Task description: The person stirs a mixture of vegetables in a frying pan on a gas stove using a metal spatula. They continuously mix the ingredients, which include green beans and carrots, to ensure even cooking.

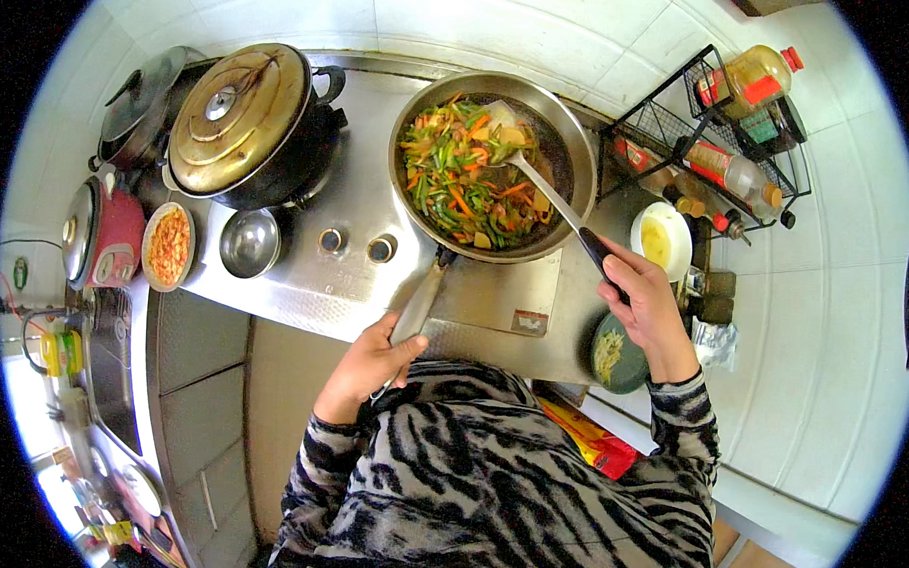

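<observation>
My left hand [377,360] grips the long handle of a metal frying pan [587,176] on the steel stove. In the pan lie stir-fried vegetables [458,186]: green strips, orange strips and pale slices, mostly towards the left, with dark liquid showing at the right. My right hand [642,298] is closed round the black grip of a metal cooking utensil [551,193]. Its shaft slants down to the left into the pan, and its head is among the vegetables, partly hidden by them. Below my right hand is a dark dish of pale shreds [610,351].
A large lidded pot [231,126] stands left of the pan, with a bowl of orange-red food [169,248], an empty steel bowl [250,244] and a red rice cooker [111,234] nearby. A white bowl [674,239] and a wire rack of bottles [656,114] stand at the right.
</observation>
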### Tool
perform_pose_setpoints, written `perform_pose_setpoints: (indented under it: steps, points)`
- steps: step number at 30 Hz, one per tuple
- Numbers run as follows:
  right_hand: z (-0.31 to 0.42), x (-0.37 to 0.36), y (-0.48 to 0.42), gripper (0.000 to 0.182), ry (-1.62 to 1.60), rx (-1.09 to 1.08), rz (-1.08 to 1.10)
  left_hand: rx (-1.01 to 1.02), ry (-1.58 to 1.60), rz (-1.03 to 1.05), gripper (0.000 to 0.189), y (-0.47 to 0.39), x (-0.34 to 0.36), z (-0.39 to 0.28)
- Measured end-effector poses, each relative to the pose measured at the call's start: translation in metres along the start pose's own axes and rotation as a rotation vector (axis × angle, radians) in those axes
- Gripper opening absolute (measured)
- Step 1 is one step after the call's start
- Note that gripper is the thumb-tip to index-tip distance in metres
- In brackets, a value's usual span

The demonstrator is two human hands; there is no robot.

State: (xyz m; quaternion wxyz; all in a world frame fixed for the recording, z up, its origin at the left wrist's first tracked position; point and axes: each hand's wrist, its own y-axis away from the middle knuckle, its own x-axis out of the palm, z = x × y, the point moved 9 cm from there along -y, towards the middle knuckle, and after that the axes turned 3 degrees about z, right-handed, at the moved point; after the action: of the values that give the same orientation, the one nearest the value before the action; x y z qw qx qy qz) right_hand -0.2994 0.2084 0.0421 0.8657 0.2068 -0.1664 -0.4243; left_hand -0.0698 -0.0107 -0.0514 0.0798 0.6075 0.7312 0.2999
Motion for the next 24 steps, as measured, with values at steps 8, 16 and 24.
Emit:
perform_pose_setpoints:
  steps: [8,16,24]
  points:
    - [0.014,0.001,-0.011,0.046,0.207,-0.052,-0.085,-0.012,0.038,0.000,0.046,0.000,0.001,0.002]
    - [0.051,0.012,-0.015,0.046,1.392,-0.672,-0.329,-0.031,-0.012,-0.014,0.047,0.001,0.001,-0.003]
    - [0.057,0.029,-0.033,0.051,1.729,-0.656,-0.252,-0.030,0.004,-0.001,0.052,-0.001,0.003,-0.002]
